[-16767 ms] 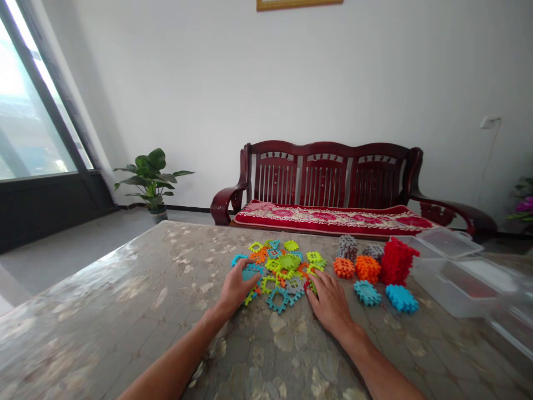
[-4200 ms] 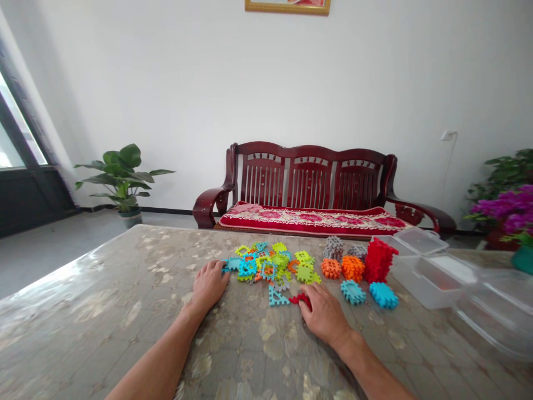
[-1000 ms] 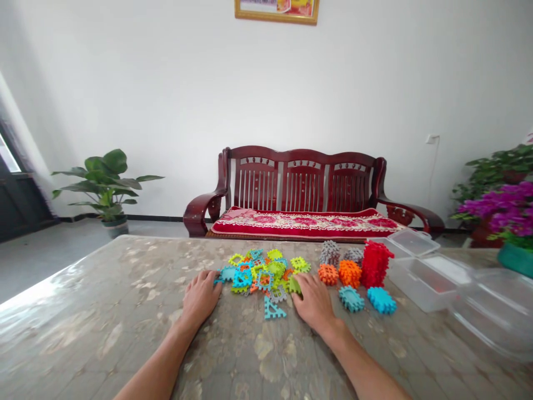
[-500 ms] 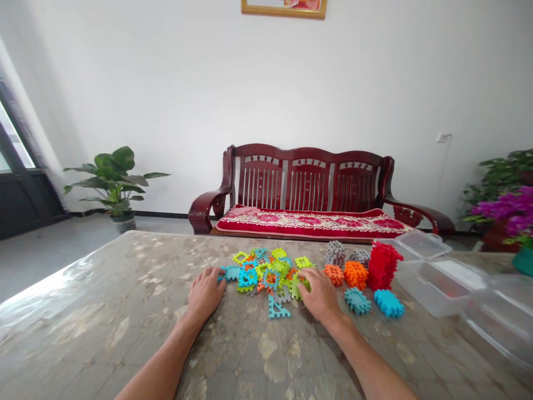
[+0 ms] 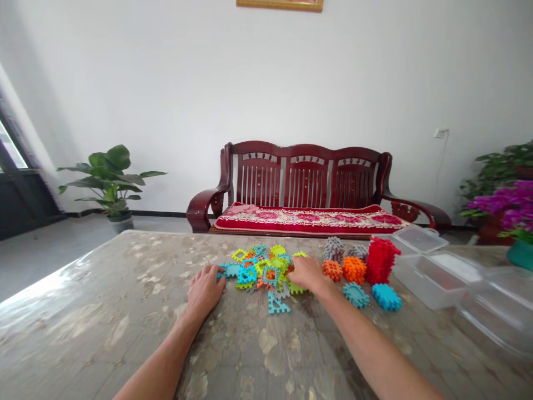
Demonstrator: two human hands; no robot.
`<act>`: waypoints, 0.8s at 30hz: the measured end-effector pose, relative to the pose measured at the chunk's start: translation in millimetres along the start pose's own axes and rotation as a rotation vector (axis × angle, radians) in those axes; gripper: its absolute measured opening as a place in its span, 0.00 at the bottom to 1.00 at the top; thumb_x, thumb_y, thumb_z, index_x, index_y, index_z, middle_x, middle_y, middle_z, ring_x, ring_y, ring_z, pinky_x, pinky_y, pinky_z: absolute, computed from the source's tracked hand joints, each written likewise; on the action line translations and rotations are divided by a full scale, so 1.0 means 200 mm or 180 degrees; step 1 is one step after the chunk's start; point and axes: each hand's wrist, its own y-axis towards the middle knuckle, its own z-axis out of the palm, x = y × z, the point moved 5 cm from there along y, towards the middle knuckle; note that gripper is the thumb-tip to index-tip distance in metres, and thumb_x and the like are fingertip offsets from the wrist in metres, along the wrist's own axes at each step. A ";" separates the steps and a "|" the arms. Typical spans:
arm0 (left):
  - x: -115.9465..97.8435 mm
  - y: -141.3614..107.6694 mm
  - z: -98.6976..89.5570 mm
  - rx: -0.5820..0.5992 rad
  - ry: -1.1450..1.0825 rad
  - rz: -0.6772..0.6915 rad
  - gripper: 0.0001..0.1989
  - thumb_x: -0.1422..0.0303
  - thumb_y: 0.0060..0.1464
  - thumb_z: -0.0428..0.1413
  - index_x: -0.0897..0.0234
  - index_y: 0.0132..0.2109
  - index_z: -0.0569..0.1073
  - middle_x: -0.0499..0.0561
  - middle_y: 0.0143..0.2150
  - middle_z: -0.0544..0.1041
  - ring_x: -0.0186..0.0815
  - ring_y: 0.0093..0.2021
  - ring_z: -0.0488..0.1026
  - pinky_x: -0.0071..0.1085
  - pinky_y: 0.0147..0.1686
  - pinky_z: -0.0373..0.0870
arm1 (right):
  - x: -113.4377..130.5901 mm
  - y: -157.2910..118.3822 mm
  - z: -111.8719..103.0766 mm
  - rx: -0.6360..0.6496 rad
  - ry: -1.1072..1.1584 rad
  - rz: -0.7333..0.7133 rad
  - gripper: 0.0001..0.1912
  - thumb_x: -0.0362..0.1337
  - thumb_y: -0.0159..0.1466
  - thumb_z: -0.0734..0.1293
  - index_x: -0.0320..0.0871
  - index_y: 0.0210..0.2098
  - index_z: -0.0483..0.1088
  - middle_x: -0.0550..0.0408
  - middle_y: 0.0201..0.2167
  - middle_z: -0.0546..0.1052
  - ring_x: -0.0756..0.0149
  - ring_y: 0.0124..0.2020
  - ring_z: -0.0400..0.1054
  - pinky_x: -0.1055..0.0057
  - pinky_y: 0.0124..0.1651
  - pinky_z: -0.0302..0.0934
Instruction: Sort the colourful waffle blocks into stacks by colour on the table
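A pile of interlocking plastic tiles (image 5: 262,270) in green, blue, orange and grey lies loosely in the middle of the table. My left hand (image 5: 205,289) rests at its left side, fingers laid out loosely, tips at the edge of a blue tile (image 5: 231,270). Over the pile's right side reaches my right hand (image 5: 308,273), with thumb and fingers apart around the green and orange pieces. Its fingertips are partly hidden, and no tile is seen lifted. A blue triangle-cut tile (image 5: 277,304) lies in front of the pile.
Right of my right hand stand stacks: red tiles (image 5: 381,261), orange tiles (image 5: 355,270), grey tiles (image 5: 333,250) and blue tiles (image 5: 387,297). Clear plastic boxes (image 5: 433,283) sit farther right on the patterned table (image 5: 137,300). A wooden bench (image 5: 306,178) stands behind.
My right hand has moved away from me and slightly left, from the green tile at the pile's near right towards its back. My left hand has hardly moved. The view has shifted slightly.
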 end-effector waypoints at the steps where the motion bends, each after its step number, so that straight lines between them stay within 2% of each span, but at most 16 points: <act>1: 0.00 0.00 0.00 -0.0005 0.0006 0.0006 0.18 0.64 0.59 0.46 0.59 0.52 0.74 0.56 0.57 0.73 0.46 0.56 0.71 0.42 0.56 0.63 | 0.01 0.01 0.00 0.0061 -0.0015 0.0056 0.18 0.36 0.54 0.67 0.45 0.44 0.79 0.44 0.42 0.82 0.48 0.48 0.74 0.60 0.47 0.64; 8: -0.01 0.00 -0.01 0.0044 0.0059 0.0001 0.18 0.65 0.59 0.46 0.58 0.53 0.74 0.56 0.58 0.73 0.45 0.57 0.70 0.40 0.56 0.63 | 0.04 0.07 0.00 0.0208 0.0055 0.0347 0.21 0.32 0.48 0.69 0.44 0.42 0.80 0.42 0.46 0.81 0.46 0.51 0.73 0.59 0.47 0.66; 13: -0.01 -0.01 -0.02 0.0040 0.0019 0.0012 0.18 0.66 0.59 0.46 0.59 0.53 0.74 0.57 0.58 0.73 0.46 0.57 0.70 0.41 0.56 0.63 | -0.03 0.09 0.03 0.0175 0.0284 0.0340 0.18 0.37 0.51 0.70 0.44 0.42 0.79 0.43 0.46 0.80 0.50 0.48 0.74 0.64 0.43 0.66; 17: -0.01 0.00 -0.01 -0.0017 0.0005 0.0021 0.18 0.66 0.59 0.46 0.59 0.53 0.74 0.56 0.58 0.73 0.45 0.56 0.70 0.41 0.55 0.64 | -0.08 0.10 0.07 -0.0017 0.0547 0.0302 0.17 0.41 0.51 0.72 0.46 0.41 0.79 0.47 0.46 0.80 0.56 0.44 0.75 0.69 0.40 0.63; 21: 0.00 0.00 0.00 -0.0026 0.0002 0.0008 0.18 0.66 0.59 0.47 0.58 0.52 0.74 0.55 0.58 0.73 0.45 0.56 0.71 0.41 0.56 0.64 | -0.11 0.13 0.08 -0.0282 0.0866 0.0304 0.10 0.33 0.52 0.70 0.47 0.35 0.79 0.53 0.39 0.81 0.62 0.40 0.75 0.74 0.37 0.60; 24: 0.00 0.00 0.00 -0.0004 -0.0030 0.0001 0.18 0.66 0.58 0.47 0.58 0.52 0.74 0.55 0.58 0.73 0.45 0.57 0.70 0.42 0.56 0.63 | -0.13 0.14 0.04 -0.0538 0.1111 0.0274 0.09 0.31 0.55 0.67 0.48 0.32 0.79 0.56 0.34 0.82 0.64 0.36 0.75 0.73 0.36 0.60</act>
